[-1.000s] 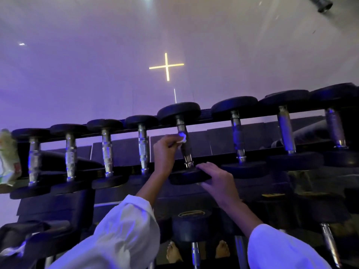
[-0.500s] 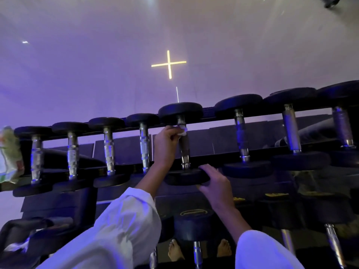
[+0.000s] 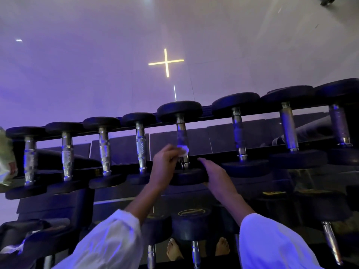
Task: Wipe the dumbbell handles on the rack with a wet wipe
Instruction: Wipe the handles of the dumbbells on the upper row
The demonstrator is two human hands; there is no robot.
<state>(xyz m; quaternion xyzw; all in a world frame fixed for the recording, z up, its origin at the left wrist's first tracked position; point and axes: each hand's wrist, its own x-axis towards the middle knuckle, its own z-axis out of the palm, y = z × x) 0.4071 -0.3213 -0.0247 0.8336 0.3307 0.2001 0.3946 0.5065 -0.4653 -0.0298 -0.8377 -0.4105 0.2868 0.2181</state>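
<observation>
1. The left hand [image 3: 165,167] has its fingers curled, pinching a white wipe [image 3: 184,151] against the lower part of a dumbbell [image 3: 182,135] handle.
2. That dumbbell lies mid-row on the top level of the rack [image 3: 122,168], with other dumbbells on both sides, its handle pointing away from the person.
3. The right hand [image 3: 218,175] grips the dumbbell's near end, fingers over the top and thumb underneath.
4. A pale packet [image 3: 5,158] sits at the row's left end.
</observation>
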